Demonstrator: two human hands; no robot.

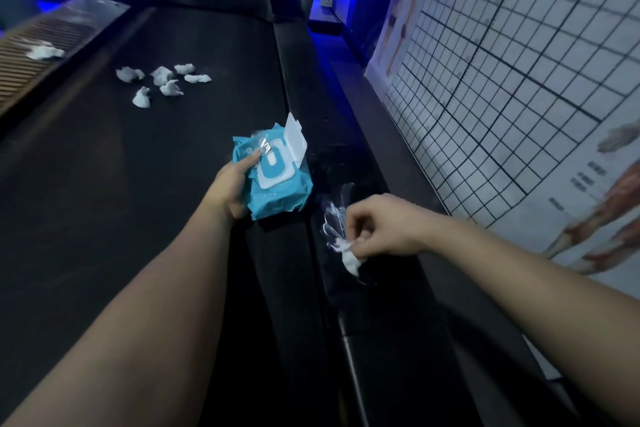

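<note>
Blue plastic wipes pack, white lid flipped open, gripped in my left hand. Crumpled white wipe, pinched by my right hand, apart from the left.

Nothing here can be read. The wall chart on the right has small dark print beside its figures, but it is too blurred. The label on the blue wipes pack is illegible too.
</note>
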